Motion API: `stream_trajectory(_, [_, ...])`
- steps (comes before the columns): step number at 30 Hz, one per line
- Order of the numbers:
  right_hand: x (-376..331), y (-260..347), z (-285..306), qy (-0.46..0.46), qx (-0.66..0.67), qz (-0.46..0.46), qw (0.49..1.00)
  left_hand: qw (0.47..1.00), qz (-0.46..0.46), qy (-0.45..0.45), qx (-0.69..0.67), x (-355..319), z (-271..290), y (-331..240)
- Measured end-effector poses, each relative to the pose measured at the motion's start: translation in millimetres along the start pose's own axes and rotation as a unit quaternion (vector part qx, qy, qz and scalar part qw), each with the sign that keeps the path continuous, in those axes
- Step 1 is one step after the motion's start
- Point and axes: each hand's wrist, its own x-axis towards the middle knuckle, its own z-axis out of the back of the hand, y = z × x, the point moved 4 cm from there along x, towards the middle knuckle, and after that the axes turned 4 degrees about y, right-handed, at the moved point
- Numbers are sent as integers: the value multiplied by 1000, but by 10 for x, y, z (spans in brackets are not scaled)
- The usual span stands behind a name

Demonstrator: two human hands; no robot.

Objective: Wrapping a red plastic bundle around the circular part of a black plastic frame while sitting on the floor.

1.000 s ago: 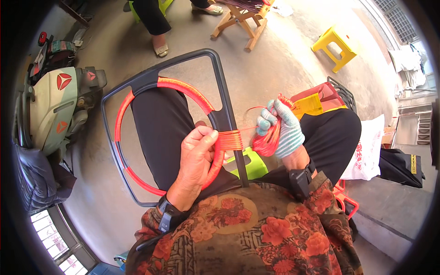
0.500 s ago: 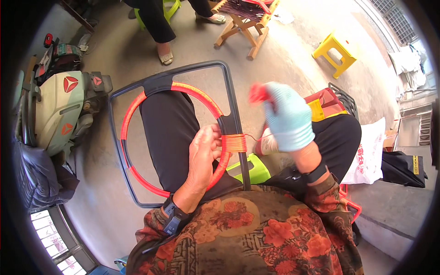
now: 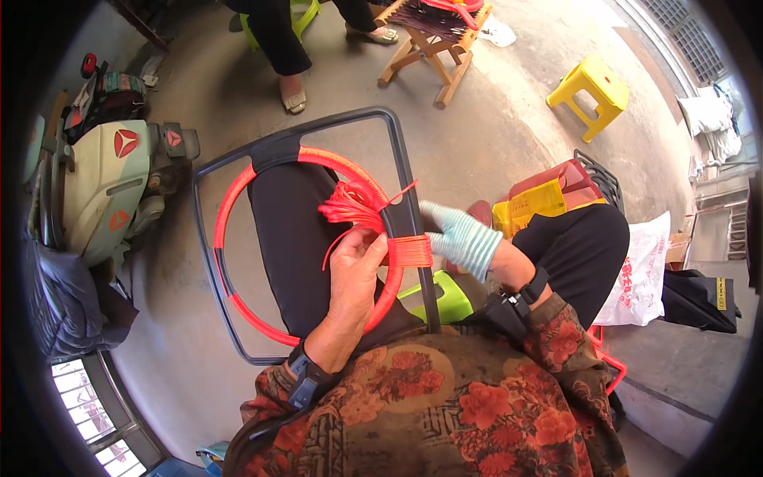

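A black metal frame (image 3: 404, 163) with a ring (image 3: 233, 203) wound in red-orange cord rests across my lap. Flat turns of the same cord form a wrapped band (image 3: 412, 251), joining the ring to the frame's right bar. My bare left hand (image 3: 350, 274) is closed inside the ring, thumb and fingers on a loose bundle of red cord (image 3: 352, 203) that fans out above them. Just right of the bar, my right hand (image 3: 465, 240), in a light blue striped glove, has its fingers stretched toward the bar and holds no cord that I can see.
A scooter (image 3: 107, 187) stands at the left. Ahead are a seated person's legs (image 3: 278, 40), a wooden folding stool (image 3: 433, 52) and a yellow stool (image 3: 592, 91). A red and yellow bag (image 3: 548, 195) lies beyond my right knee, and a white bag (image 3: 640, 274) sits right of it.
The red cord bundle has gone from my gloved right hand, out at the right, to my left hand inside the ring. My right hand has come down and left to the bar.
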Motion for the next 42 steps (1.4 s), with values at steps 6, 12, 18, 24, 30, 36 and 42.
stream_trajectory(6, [-92, 50, 163, -50, -77, -82, 992, 987, 39, 9, -155, -13, -125, -64])
stream_trajectory(12, [-662, 282, 957, -280, 420, 165, 847, 992, -17, 26, -125, -50, -65, -75])
stream_trajectory(18, [-793, 314, 1261, -169, 485, 178, 840, 992, -16, 31, -121, -35, -160, -118])
stream_trajectory(24, [-304, 11, 82, -72, 264, -119, 954, 992, -19, 28, -118, -63, -99, -59])
stream_trajectory(30, [-436, -16, 341, -68, 73, -176, 979, 995, 6, 12, -100, -66, -78, -40])
stream_trajectory(36, [-229, 275, 119, -65, 358, 6, 931, 997, 56, 30, -47, -26, -101, -6])
stream_trajectory(42, [-367, 373, -27, -38, 284, -8, 958, 998, 34, 26, -44, -46, -141, -44])
